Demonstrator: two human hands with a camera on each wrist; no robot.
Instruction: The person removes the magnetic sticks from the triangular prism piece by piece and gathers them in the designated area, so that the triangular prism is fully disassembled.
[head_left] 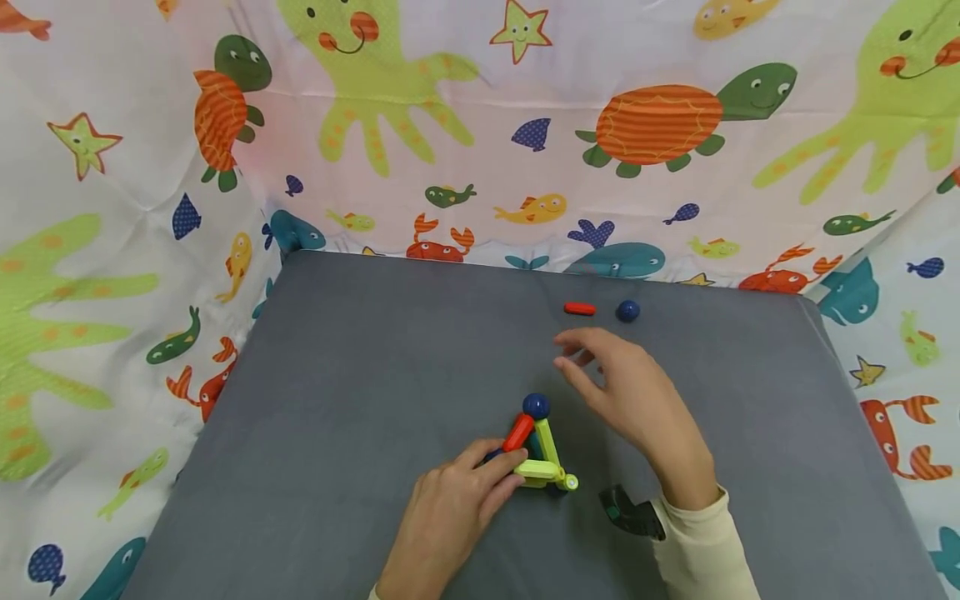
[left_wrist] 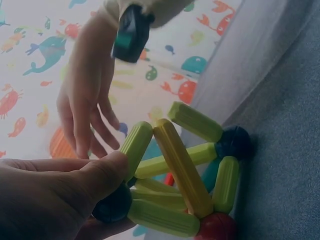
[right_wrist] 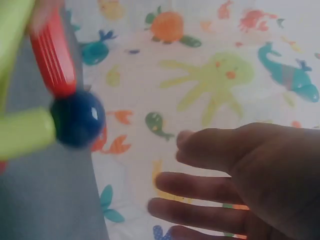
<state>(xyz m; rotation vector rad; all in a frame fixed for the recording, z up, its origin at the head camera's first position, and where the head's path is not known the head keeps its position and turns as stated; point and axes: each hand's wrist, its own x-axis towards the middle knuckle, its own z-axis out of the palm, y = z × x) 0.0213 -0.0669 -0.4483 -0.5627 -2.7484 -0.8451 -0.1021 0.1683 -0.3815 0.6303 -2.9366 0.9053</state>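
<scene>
Low in the head view, my left hand (head_left: 453, 504) holds the near left side of a small frame built from magnetic rods and balls (head_left: 548, 442). A red rod (head_left: 518, 432) and a blue ball (head_left: 536, 406) form its far corner. Up close in the left wrist view, thumb and fingers pinch it by a dark blue ball (left_wrist: 112, 204) and a light green rod; a yellow rod (left_wrist: 182, 170) slants down to a red ball (left_wrist: 216, 227). My right hand (head_left: 637, 400) hovers beyond the frame on the right, fingers loosely bent, holding nothing.
A loose red rod (head_left: 580, 308) and a loose blue ball (head_left: 627, 311) lie side by side near the far edge of the grey table (head_left: 375, 350). Behind and at both sides hangs a curtain (head_left: 480, 167) printed with sea animals. A black camera mount (head_left: 632, 512) sticks out from the right wrist.
</scene>
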